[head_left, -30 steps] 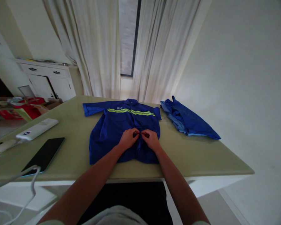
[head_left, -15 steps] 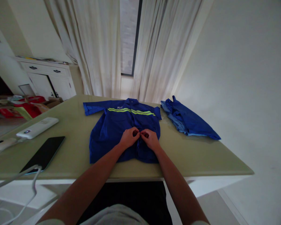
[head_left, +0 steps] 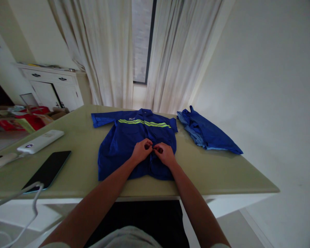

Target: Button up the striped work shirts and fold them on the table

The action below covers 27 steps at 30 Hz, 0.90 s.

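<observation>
A blue short-sleeved work shirt (head_left: 119,148) lies spread face up on the table, collar away from me. A yellow-green reflective stripe crosses its chest, and small white lettering sits above the stripe on the left. My left hand (head_left: 142,150) pinches the front placket a little below the middle of the shirt. Close beside it, my right hand (head_left: 165,153) pinches the placket's other side, fingertips almost meeting the left ones. Any button between the fingers is too small to make out.
On the pale green tabletop (head_left: 209,175), a bundle of blue clothing (head_left: 209,132) lies at the right. At the left are a black phone (head_left: 49,170), a white power bank (head_left: 41,141) and a white cable (head_left: 36,203). Curtains (head_left: 105,51) hang behind the table.
Both hands stay at the placket, with only slight shifts of the fingers. The shirt keeps its place.
</observation>
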Available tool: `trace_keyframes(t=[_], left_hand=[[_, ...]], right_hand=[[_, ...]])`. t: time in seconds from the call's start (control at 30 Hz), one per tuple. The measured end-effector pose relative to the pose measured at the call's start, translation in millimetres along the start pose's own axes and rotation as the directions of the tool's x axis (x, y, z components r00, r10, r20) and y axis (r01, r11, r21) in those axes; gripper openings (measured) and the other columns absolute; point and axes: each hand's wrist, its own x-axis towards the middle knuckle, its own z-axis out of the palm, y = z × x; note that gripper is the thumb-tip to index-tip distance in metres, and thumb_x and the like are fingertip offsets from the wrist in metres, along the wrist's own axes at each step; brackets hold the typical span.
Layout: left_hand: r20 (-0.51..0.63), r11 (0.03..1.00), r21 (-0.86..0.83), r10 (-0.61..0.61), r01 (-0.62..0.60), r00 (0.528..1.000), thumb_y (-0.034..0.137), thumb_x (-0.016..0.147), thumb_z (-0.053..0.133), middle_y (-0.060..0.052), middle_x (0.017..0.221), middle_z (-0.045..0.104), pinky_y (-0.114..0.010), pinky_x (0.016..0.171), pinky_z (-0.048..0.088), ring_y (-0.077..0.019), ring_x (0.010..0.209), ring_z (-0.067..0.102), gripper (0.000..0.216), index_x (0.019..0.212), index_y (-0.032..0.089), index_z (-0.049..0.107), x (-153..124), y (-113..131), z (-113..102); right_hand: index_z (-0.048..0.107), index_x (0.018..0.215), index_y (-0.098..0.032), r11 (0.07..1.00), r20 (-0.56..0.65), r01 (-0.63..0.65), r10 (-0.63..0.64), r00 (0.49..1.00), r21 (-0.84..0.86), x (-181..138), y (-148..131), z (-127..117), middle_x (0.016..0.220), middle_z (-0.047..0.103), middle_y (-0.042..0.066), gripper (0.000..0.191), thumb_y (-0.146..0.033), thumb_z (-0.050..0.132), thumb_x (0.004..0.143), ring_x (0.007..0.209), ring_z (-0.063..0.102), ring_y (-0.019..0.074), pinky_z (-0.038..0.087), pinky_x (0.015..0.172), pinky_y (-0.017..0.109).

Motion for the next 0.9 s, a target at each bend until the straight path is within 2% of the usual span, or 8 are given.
trace_keyframes(t=[0.17,0.27,0.4,0.57,0.9], left_hand=[[0.0,1.0,-0.015,0.009,-0.009,1.0,0.029,0.087,0.062,-0.002,0.085,0.076,-0.029,0.074,0.053,-0.0184,0.08,0.072,0.012,0.094,0.021,0.068,0.2,-1.1,2.6],[0.035,1.0,0.011,-0.007,0.007,0.999,0.028,0.088,0.061,-0.003,0.088,0.077,-0.03,0.077,0.053,-0.0192,0.082,0.073,0.014,0.095,0.02,0.069,1.7,-3.3,3.2],[0.037,0.999,-0.005,-0.047,0.048,0.998,0.024,0.086,0.062,-0.003,0.085,0.077,-0.029,0.074,0.054,-0.0189,0.081,0.073,0.012,0.094,0.02,0.071,4.0,-5.8,2.8],[0.004,0.998,-0.027,-0.052,0.052,0.999,0.023,0.085,0.063,-0.002,0.084,0.077,-0.029,0.075,0.054,-0.0182,0.079,0.073,0.012,0.094,0.021,0.071,3.7,-6.5,3.8],[0.021,0.999,-0.038,-0.021,0.021,1.0,0.028,0.087,0.062,-0.002,0.085,0.077,-0.029,0.077,0.055,-0.0186,0.082,0.073,0.012,0.093,0.02,0.07,2.8,-7.3,4.1]], right_hand=[[0.073,0.091,-0.02,0.999,-0.051,0.037,-0.039,0.998,-0.04,0.4,-4.7,-1.1,0.078,0.064,0.0,0.007,-0.022,0.066,0.091,0.068,0.056,0.0135,0.041,0.066,0.025],[0.071,0.087,-0.02,0.999,-0.081,0.023,-0.025,0.996,-0.026,0.8,-4.5,0.2,0.078,0.063,0.0,0.006,-0.021,0.066,0.09,0.067,0.055,0.0132,0.041,0.066,0.025],[0.072,0.091,-0.02,1.0,-0.014,0.005,-0.005,1.0,-0.002,0.7,-1.3,1.6,0.078,0.065,0.0,0.005,-0.02,0.067,0.089,0.068,0.057,0.0137,0.042,0.066,0.026],[0.075,0.102,-0.02,1.0,0.0,-0.004,0.004,1.0,0.006,0.4,2.4,1.9,0.082,0.066,0.0,0.016,-0.025,0.075,0.087,0.065,0.056,0.0129,0.042,0.065,0.026],[0.076,0.097,-0.021,0.996,0.014,0.022,-0.021,1.0,-0.088,0.6,-5.6,-1.0,0.082,0.064,0.001,0.01,-0.025,0.067,0.094,0.072,0.058,0.0139,0.041,0.067,0.026]])
